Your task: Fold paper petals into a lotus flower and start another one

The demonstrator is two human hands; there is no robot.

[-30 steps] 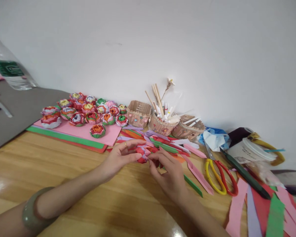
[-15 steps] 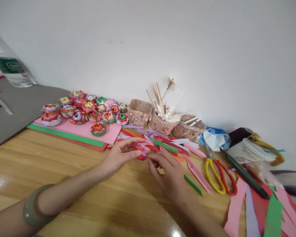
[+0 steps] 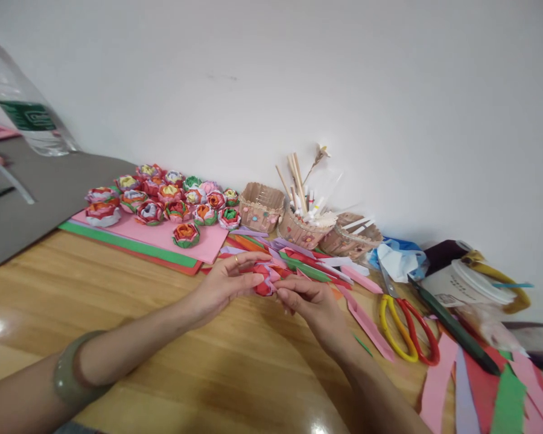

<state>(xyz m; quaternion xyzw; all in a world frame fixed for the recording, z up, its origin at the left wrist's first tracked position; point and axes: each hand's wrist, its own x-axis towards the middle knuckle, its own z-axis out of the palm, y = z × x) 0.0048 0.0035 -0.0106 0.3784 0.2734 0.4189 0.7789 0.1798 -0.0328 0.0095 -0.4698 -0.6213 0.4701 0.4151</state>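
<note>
Left hand (image 3: 224, 289): thumb and forefinger bent narrowly round the left side of a red-and-purple paper flower (image 3: 265, 283); thin gold ring (image 3: 236, 260) on one finger. Right hand (image 3: 314, 304): thumb and forefinger pinched close together on the flower's right edge; remaining fingers curled, partly hidden. Flower held to the left of the scissors (image 3: 393, 294), which serve as landmark throughout. Scissors have one yellow and one red handle loop, blades pointing toward the wall. Loose folded paper strips (image 3: 305, 266), green, red, lilac and pink, heaped to their left. Just right of them, slanting, a dark green long tool (image 3: 457, 328). Farther right and behind, a white lidded cup (image 3: 461, 286), tipped over: dark print in short lines above a small boxed mark, too small to read. Left of the scissors and behind, three decorated baskets, the middle one (image 3: 304, 234) holding sticks. Well left of the scissors, many more folded flowers (image 3: 150, 213) on a pink sheet (image 3: 217, 241). Farthest left, a clear bottle (image 3: 45, 141), green label (image 3: 27, 116) with pale lettering, blurred, brand unreadable.
</note>
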